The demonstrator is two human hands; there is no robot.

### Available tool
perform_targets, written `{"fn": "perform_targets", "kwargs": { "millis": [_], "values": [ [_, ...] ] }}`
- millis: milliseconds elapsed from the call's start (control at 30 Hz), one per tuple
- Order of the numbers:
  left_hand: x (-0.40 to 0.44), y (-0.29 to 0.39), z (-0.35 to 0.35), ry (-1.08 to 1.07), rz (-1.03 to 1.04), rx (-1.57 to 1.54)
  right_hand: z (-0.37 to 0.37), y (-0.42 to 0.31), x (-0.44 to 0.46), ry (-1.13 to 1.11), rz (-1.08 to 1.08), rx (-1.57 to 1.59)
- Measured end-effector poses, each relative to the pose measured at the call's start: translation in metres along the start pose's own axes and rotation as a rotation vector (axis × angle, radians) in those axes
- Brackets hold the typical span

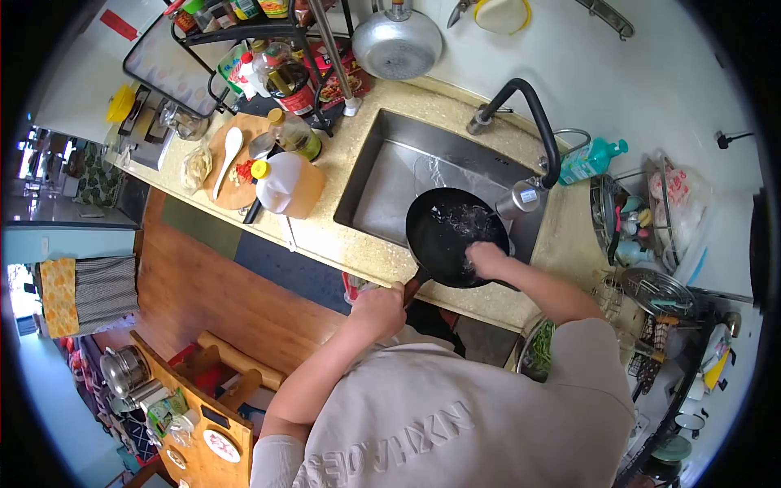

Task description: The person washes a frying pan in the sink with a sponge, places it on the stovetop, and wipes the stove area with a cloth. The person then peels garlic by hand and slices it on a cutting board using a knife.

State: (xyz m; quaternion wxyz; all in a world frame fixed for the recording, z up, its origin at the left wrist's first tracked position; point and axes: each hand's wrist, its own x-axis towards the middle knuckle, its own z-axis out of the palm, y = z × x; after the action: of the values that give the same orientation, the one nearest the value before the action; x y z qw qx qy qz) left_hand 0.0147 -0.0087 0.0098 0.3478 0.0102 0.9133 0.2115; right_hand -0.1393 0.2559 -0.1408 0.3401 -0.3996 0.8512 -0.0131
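A black frying pan [443,236] is tilted over the front edge of the steel sink [378,175], with water and a little foam glinting inside it. My left hand [379,312] is closed around the pan's handle [415,285] near the counter's front edge. Inside the pan, my right hand [488,260] presses down toward the inner surface with its fingers bent together. Whatever those fingers hold, if anything, is hidden. Above the sink arches a black faucet [537,110], and a metal cup-shaped piece [518,200] sits just beyond the pan's right rim.
Left of the sink stand a large yellow-capped jug [289,183] and a round cutting board [236,163] with a white spoon [228,154]. A green soap bottle [594,161] is behind the sink's right corner. Greens fill a bowl [537,354] by my right side.
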Motion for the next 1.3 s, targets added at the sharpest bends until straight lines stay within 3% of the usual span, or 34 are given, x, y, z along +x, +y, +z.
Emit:
{"fn": "perform_targets", "kwargs": {
  "millis": [33,100,167,267,300,367,433,533,600,633,667,733,800,967,1100,1167,1233,1300],
  "values": [
    [-0.001,-0.001,0.0,0.002,-0.001,-0.001,-0.003,-0.012,0.001,-0.03,-0.099,0.088],
    [0.0,0.001,0.002,-0.014,-0.024,0.015,-0.007,-0.057,0.023,0.181,-0.232,0.345],
    [-0.001,0.002,0.002,-0.027,-0.035,0.001,0.003,-0.066,0.066,0.465,-0.271,0.313],
    [-0.003,0.005,-0.001,-0.031,-0.04,0.0,-0.014,-0.044,0.1,0.518,-0.111,0.226],
    [-0.003,0.006,-0.002,-0.016,-0.033,0.006,-0.016,-0.03,0.102,0.458,0.027,0.192],
    [-0.003,0.006,-0.002,-0.023,-0.037,0.004,-0.008,0.01,0.086,0.464,0.02,0.05],
    [-0.001,0.004,-0.003,-0.016,-0.044,-0.009,0.006,0.035,0.055,0.377,0.149,0.058],
    [0.0,0.001,0.002,-0.022,-0.046,0.01,-0.007,0.015,0.013,-0.049,0.113,-0.028],
    [0.001,0.002,-0.001,-0.028,-0.042,-0.005,0.006,-0.005,0.009,-0.036,-0.093,0.115],
    [0.003,0.001,-0.001,-0.025,-0.038,0.001,-0.01,-0.025,0.008,-0.073,-0.213,0.343],
    [0.003,-0.001,0.003,-0.011,-0.037,0.001,-0.005,-0.037,0.021,0.029,-0.332,0.373],
    [0.003,0.001,0.004,-0.003,-0.034,0.002,-0.015,-0.064,0.047,0.211,-0.371,0.46],
    [-0.002,0.004,-0.001,-0.02,-0.03,0.024,-0.001,-0.062,0.087,0.611,-0.444,0.509],
    [-0.001,0.01,-0.003,-0.031,-0.041,0.023,-0.014,-0.002,0.117,0.718,-0.06,-0.188],
    [0.001,0.009,0.004,-0.016,-0.031,0.036,-0.009,0.024,0.067,0.301,0.213,-0.543],
    [0.002,0.012,-0.003,-0.027,-0.04,0.026,0.028,0.033,0.05,0.156,0.181,-0.465],
    [0.002,0.013,-0.007,-0.035,-0.049,0.025,0.025,0.015,0.03,0.085,0.244,-0.135],
    [0.002,0.012,-0.007,-0.1,-0.066,-0.015,0.001,-0.015,0.014,0.21,0.237,0.184]
  ]
}}
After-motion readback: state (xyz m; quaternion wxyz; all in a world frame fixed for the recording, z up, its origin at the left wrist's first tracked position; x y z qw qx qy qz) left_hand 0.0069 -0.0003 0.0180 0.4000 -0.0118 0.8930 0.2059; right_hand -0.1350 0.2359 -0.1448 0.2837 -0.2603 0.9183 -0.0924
